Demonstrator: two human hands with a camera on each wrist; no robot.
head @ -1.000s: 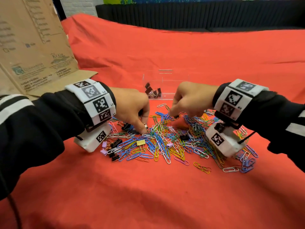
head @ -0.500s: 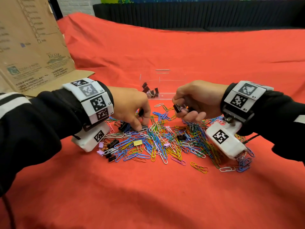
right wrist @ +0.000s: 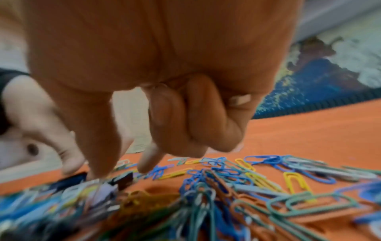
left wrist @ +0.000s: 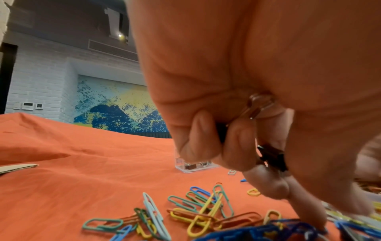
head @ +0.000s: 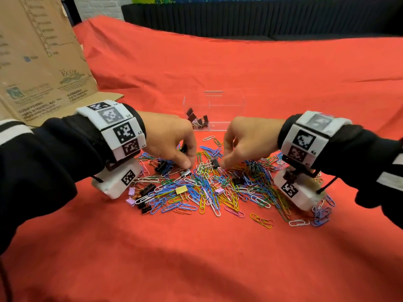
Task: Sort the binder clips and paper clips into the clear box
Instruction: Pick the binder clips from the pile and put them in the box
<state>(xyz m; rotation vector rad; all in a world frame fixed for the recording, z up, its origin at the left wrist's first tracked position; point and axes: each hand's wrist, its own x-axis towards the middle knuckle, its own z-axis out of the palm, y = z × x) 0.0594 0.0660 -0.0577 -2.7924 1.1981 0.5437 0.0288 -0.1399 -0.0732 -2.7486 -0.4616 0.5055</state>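
Black binder clips (left wrist: 272,156) are being held in the left hand (head: 172,138), tucked under its curled fingers (left wrist: 237,146), while its thumb and forefinger are being pressed down into the pile of paper clips (head: 209,190). A gold-coloured clip is also being gripped under the curled fingers of the right hand (head: 248,140), whose thumb and forefinger are being lowered onto the pile beside a black binder clip (head: 215,163); whether that clip is being pinched cannot be told, the wrist view being blurred. The pile is being spread across the red cloth (head: 196,258), just in front of the clear box (head: 226,110). Several dark binder clips (head: 197,120) are lying in the left compartment of that box. Behind the box, to its left, a cardboard sheet (head: 39,62) is being propped up.
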